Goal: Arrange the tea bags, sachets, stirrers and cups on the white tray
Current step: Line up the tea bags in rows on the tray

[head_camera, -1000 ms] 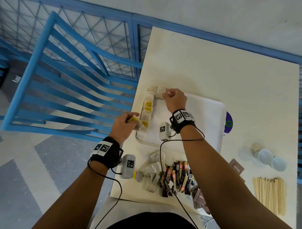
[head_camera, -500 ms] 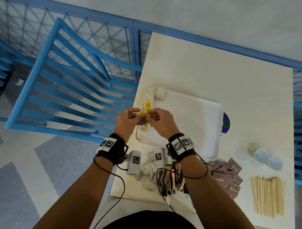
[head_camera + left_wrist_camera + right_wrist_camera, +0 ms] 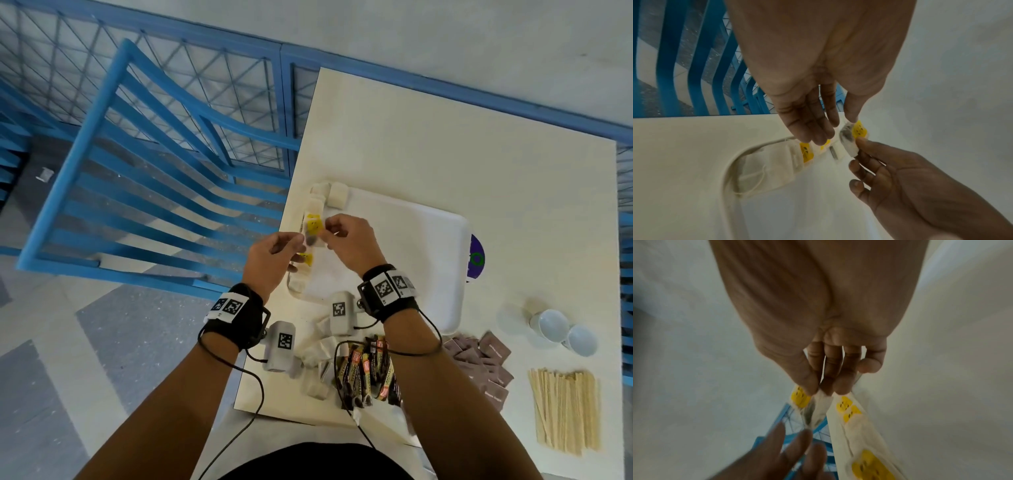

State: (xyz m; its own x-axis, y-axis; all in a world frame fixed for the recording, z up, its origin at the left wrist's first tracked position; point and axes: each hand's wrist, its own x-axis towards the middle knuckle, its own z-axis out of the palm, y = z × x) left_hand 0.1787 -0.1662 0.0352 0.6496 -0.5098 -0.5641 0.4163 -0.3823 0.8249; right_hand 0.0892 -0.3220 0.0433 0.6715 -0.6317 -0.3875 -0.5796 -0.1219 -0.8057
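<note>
Both hands meet above the left edge of the white plastic tray (image 3: 404, 240), sharing one small translucent paper tea bag with a yellow tag (image 3: 313, 231). The right hand (image 3: 349, 240) has its grip closed on the bag, thumb and fingertips pinching its upper corner beside the tag. The left hand (image 3: 270, 260) pinches the bag's other edge between thumb and forefinger, its remaining fingers hanging straight and loose.

Below the bag, a row of pale tea bags with yellow tags (image 3: 777, 162) lies along the tray's left rim, running from the near corner to the far one.

On the cream table (image 3: 445, 154), near the person's body, lies a loose heap of more tea bags (image 3: 317, 363), next to a pile of dark stick sachets (image 3: 368, 373). To the right sit flat brown square sachets (image 3: 486, 363), a bundle of pale wooden stirrers (image 3: 565, 411) and two white paper cups (image 3: 561, 330) lying on their sides.

A blue slatted chair (image 3: 137, 178) stands left of the table.
</note>
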